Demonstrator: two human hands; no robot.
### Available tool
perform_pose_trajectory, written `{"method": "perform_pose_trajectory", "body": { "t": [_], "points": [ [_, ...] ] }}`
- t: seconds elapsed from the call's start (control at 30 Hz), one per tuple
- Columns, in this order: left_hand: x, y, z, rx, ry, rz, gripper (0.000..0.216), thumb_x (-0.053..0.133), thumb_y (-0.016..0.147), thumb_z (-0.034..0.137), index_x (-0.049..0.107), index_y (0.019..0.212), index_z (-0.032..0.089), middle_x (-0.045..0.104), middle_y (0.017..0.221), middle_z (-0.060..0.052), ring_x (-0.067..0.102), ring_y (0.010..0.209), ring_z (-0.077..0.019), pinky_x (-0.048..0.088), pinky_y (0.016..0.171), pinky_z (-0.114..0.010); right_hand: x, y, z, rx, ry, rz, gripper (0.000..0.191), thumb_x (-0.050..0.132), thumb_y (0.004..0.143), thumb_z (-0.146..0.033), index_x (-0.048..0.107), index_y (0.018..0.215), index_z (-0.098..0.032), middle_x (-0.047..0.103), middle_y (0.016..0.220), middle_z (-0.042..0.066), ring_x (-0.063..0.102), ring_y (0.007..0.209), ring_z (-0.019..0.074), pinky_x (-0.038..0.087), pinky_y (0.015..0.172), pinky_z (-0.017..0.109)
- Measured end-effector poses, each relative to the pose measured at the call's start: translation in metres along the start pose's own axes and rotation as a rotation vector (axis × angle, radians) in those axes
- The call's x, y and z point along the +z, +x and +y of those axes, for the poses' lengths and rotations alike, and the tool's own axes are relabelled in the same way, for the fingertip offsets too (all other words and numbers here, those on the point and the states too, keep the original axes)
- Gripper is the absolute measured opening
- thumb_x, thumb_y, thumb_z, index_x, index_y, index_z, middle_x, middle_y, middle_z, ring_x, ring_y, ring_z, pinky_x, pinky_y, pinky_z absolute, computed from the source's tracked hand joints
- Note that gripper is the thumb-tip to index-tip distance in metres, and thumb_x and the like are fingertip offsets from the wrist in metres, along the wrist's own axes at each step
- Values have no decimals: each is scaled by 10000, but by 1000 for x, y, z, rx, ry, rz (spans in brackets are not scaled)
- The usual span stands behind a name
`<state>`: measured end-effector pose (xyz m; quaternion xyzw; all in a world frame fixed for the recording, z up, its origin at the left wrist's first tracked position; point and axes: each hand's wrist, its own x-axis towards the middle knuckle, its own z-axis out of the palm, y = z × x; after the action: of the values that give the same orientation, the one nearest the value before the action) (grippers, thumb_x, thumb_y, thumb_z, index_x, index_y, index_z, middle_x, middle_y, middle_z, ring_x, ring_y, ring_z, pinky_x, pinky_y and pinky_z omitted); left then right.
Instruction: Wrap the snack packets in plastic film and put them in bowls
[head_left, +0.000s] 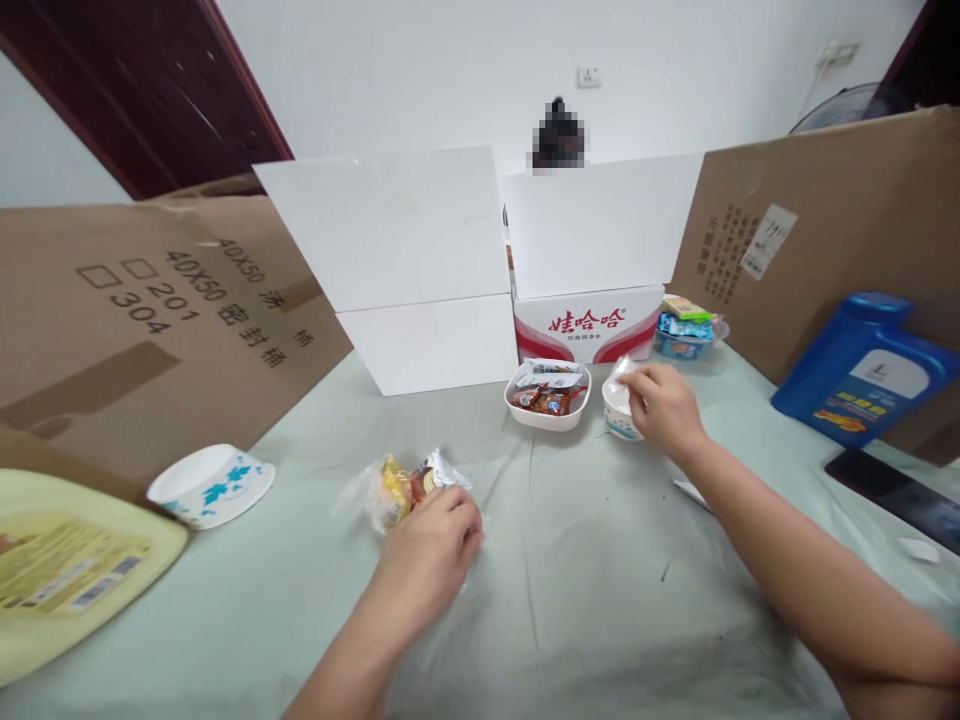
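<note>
Through the head camera I see both of my hands working over a pale green cloth (585,590). My left hand (435,530) reaches in low and rests against a clear plastic bag of snacks (401,490), which lies on the cloth left of the middle; yellow, brown and silver wrapping shows in it. The fingers there are bent and close together, knuckles up, but their tips are hidden, so I cannot tell whether they pinch the plastic. My right hand (667,405) is farther forward, at the rim of a small paper cup (621,424) with a bluish print. Its thumb and forefinger come together at the edge of a whitish plastic piece (619,372) that sticks up from the cup; I cannot tell whether they grip it. Just left of the cup stands a white bowl (551,422) holding shiny packets (553,401), some of them reddish brown. Behind the bowl is a red-and-white box (589,345), and beside it, on the right, a clear tub (721,333) is filled with bright packs. A paper bowl (212,490) with turquoise leaves lies tipped on my left, near a yellow bottle (90,570). Over on the right a blue jug (862,370) leans beside a brown carton (817,270), with a dark phone (896,497) in front of it. Another person's head, blurred out, shows above the box.
</note>
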<state>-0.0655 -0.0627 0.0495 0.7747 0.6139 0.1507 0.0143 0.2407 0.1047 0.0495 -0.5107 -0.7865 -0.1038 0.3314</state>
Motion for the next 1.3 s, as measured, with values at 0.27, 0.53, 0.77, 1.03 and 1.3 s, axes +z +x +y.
{"method": "perform_pose_trajectory", "body": {
  "t": [0.27, 0.53, 0.77, 1.03, 1.3],
  "points": [
    [39, 20, 23, 141, -622, 141, 105, 544, 830, 119, 609, 809, 198, 652, 912, -36, 630, 785, -143, 531, 685, -254, 13, 26, 15, 98, -179, -631, 543, 287, 971, -494, 731, 959, -183, 717, 977, 126, 626, 957, 258, 437, 802, 344],
    [44, 22, 19, 288, -388, 269, 185, 451, 872, 93, 597, 927, 193, 634, 927, -64, 595, 899, -191, 509, 792, -344, -30, -69, 20, -69, -29, -332, 371, 443, 917, -432, 670, 1064, -178, 688, 1022, 112, 594, 992, 270, 461, 877, 388],
    [46, 14, 35, 516, -365, -87, 317, 630, 784, 133, 625, 1082, 242, 533, 1323, -97, 490, 1239, -270, 435, 1031, -447, -28, -127, 52, 37, -127, -521, 274, 458, 864, -218, 661, 1046, -189, 659, 911, 107, 635, 858, 269, 507, 771, 408],
    [73, 18, 36, 345, -413, -63, 540, 682, 773, 160, 466, 1264, 228, 486, 1362, -124, 508, 1237, -274, 459, 1022, -447, -30, -108, -41, -348, 235, -467, 407, 376, 907, -103, 544, 1254, -234, 601, 1035, 94, 605, 834, 193, 496, 716, 317],
    [82, 16, 39, 158, -475, 17, 754, 733, 739, 210, 325, 1371, 252, 533, 1287, -101, 570, 1145, -278, 496, 956, -457, -10, -89, -15, -339, 36, -581, 438, 426, 809, 12, 661, 1110, -203, 607, 924, 93, 596, 788, 200, 464, 692, 313]
  ]
}}
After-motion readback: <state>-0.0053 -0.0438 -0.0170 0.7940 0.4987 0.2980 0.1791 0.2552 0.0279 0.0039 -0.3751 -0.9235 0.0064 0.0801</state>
